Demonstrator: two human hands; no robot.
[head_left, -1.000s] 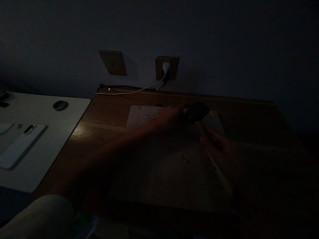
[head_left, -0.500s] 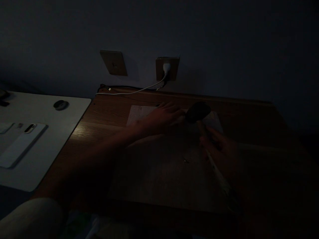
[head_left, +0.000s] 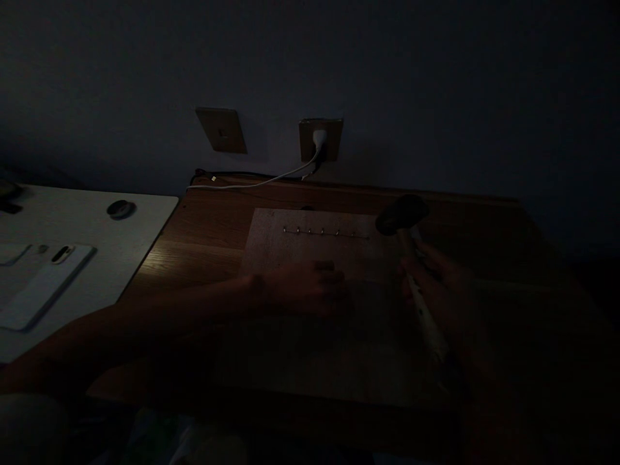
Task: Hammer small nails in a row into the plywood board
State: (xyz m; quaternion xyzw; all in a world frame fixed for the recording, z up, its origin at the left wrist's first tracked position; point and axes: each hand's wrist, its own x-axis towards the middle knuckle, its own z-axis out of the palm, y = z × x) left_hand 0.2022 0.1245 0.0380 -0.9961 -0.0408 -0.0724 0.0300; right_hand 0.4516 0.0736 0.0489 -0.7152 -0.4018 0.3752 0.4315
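Observation:
The scene is very dim. In my right hand is a mallet with a dark, rounded head and a pale handle, its head raised at the board's far right. My left hand is low over the middle of the wooden board, fingers curled together; what they hold, if anything, is hidden. Beyond that hand, a row of several small nails stands along a line near the board's far edge. The line's right end is too dark to make out clearly.
The board lies on a brown wooden table. Behind it a white cable runs to a plug in a wall socket. On the left, a white table carries a phone and a round dark object.
My left hand has drawn back from the board's far edge toward its middle, uncovering the nail row. The mallet has shifted slightly right. A small metal piece lying mid-board no longer shows.

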